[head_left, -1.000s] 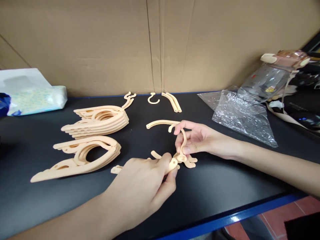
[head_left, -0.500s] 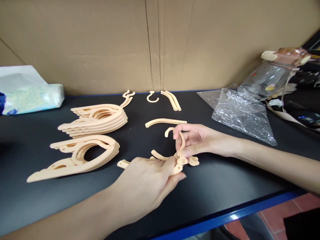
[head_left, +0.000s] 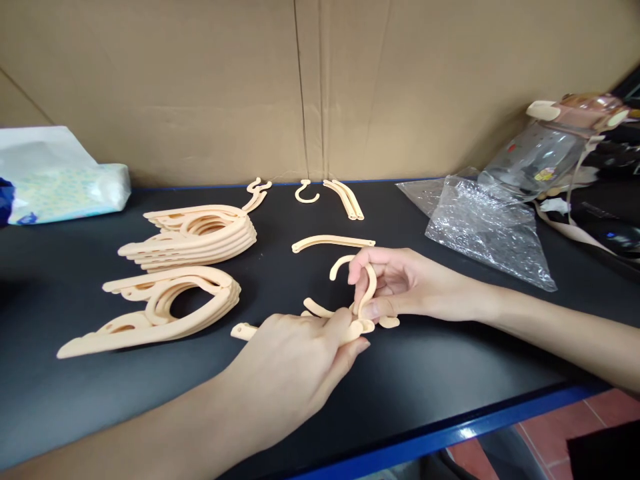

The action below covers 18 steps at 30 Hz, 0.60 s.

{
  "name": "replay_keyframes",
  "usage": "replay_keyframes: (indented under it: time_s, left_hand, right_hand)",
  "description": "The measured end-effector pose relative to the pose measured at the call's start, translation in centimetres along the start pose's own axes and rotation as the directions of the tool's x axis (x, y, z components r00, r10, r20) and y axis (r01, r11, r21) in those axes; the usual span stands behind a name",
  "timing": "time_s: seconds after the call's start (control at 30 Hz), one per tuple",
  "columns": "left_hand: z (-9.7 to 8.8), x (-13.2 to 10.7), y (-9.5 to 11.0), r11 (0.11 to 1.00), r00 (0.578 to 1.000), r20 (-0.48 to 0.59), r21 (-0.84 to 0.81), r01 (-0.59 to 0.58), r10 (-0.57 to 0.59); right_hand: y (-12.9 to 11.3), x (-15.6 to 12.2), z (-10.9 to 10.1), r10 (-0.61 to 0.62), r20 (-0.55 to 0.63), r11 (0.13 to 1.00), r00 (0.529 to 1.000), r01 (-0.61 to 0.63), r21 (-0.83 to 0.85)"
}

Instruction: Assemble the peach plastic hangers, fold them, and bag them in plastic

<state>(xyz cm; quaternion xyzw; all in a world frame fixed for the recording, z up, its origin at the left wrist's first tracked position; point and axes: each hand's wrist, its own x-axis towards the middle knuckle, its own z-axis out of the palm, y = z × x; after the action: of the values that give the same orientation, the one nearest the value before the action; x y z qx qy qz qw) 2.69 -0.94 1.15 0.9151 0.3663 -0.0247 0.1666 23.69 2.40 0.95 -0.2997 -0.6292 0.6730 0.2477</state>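
Note:
My left hand (head_left: 295, 363) is closed round a peach plastic hanger arm (head_left: 245, 331), whose end sticks out to the left of my fingers. My right hand (head_left: 400, 283) pinches a curved peach hook piece (head_left: 369, 287) upright, its lower end meeting the arm at a small round joint (head_left: 365, 325). Both hands work just above the black tabletop (head_left: 440, 360). Another loose curved arm (head_left: 331, 242) lies just behind my right hand.
Two stacks of folded peach hangers (head_left: 193, 237) (head_left: 160, 310) lie at the left. A loose hook (head_left: 306, 193) and several arms (head_left: 345, 199) rest by the cardboard wall. At the right lie a clear plastic bag (head_left: 487, 233) and a water bottle (head_left: 555, 150); a tissue pack (head_left: 60, 190) sits far left.
The hook piece in my right hand has been pressed down against the arm in my left hand. Both hands have shifted only slightly.

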Motion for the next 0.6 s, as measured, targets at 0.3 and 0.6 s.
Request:
replay_keyframes:
  time_s: [0.3, 0.6]
  left_hand:
    - [-1.3, -0.7, -0.3, 0.778, 0.976, 0.044, -0.596, 0.198, -0.215]
    - [-1.6, 0.0, -1.2, 0.105, 0.950, 0.014, -0.993, 0.049, -0.313]
  right_hand:
    - [-0.5, -0.6, 0.3, -0.189, -0.167, 0.918, 0.968, 0.114, -0.379]
    - [1.2, 0.4, -3.2, -0.523, -0.215, 0.463, 0.825, 0.063, -0.884]
